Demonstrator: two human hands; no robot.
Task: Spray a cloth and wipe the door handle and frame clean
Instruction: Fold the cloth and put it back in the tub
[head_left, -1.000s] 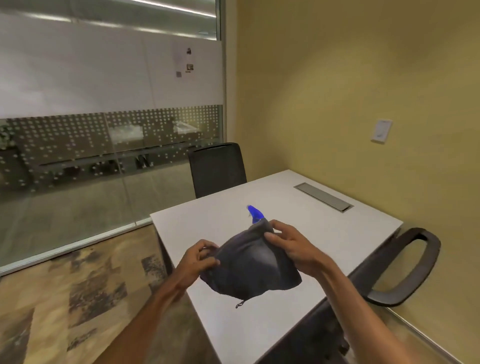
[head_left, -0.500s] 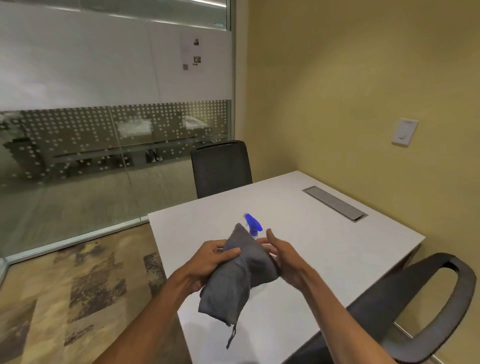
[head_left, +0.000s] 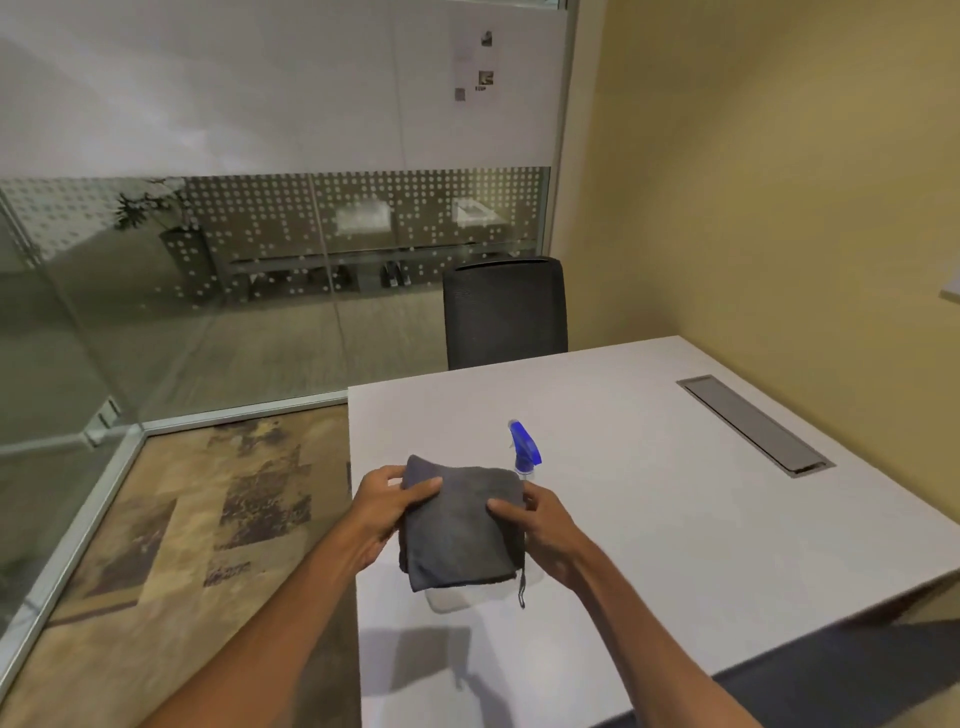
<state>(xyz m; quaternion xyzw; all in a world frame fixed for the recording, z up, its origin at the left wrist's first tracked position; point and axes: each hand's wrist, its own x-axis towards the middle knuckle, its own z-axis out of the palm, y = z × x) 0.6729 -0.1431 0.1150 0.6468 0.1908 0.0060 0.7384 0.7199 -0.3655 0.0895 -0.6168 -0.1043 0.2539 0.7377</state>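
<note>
Two hands, left hand (head_left: 382, 506) and right hand (head_left: 545, 525), gripping folded grey cloth (head_left: 460, 527), blue-topped spray bottle (head_left: 524, 447) behind, no legible writing

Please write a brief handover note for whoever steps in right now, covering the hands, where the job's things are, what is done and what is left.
Left hand: gripping the left edge of the folded grey cloth.
Right hand: gripping the cloth's right edge, thumb on top.
The cloth is held above the white table. The spray bottle, with a blue trigger head, stands on the table just behind the cloth, untouched.
Done: cloth folded and in hand.
Left: spray the cloth, then wipe the door handle and frame, neither of which is in view.
</note>
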